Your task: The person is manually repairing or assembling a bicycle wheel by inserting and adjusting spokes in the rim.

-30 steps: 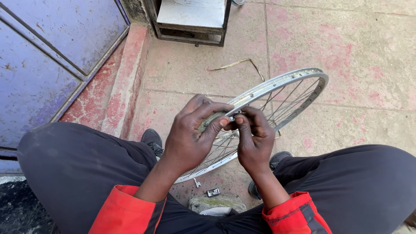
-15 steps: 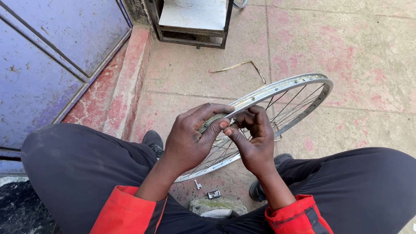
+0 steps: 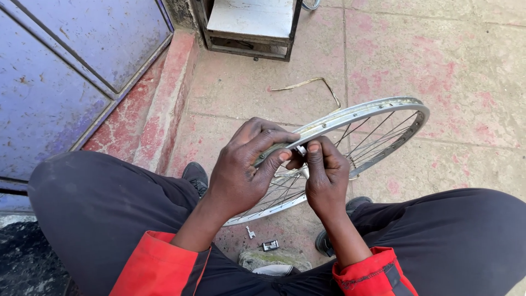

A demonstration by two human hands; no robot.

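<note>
The person sits with both knees spread and holds a silver spoked bicycle wheel rim (image 3: 378, 112) in front of the body, tilted so that its far edge rises away to the right. The left hand (image 3: 244, 170) is clenched around the near part of the rim, fingers curled over the top and the thumb pressed toward the inner side. The right hand (image 3: 326, 172) sits just beside it, touching it at the fingertips, and pinches a small pale metal piece (image 3: 301, 149) at the rim between thumb and forefinger; what that piece is cannot be told, as it is mostly hidden. The spokes (image 3: 378, 137) fan out beyond the right hand and run under both hands toward the lower edge of the wheel. Both wrists come out of red cuffs (image 3: 364, 274), and dark trousers (image 3: 87, 208) cover the legs on either side of the hands. Below the hands, between the legs, two small metal bits (image 3: 268, 245) lie on the pink paved floor (image 3: 449, 60) near a stone (image 3: 274, 259). A dark shoe (image 3: 194, 175) shows just left of the left hand. Well beyond the hands a thin curled strip (image 3: 315, 85) lies on the paving, farther off stands a grey metal box (image 3: 249, 24), and a blue metal door (image 3: 60, 77) lies far to the left.
</note>
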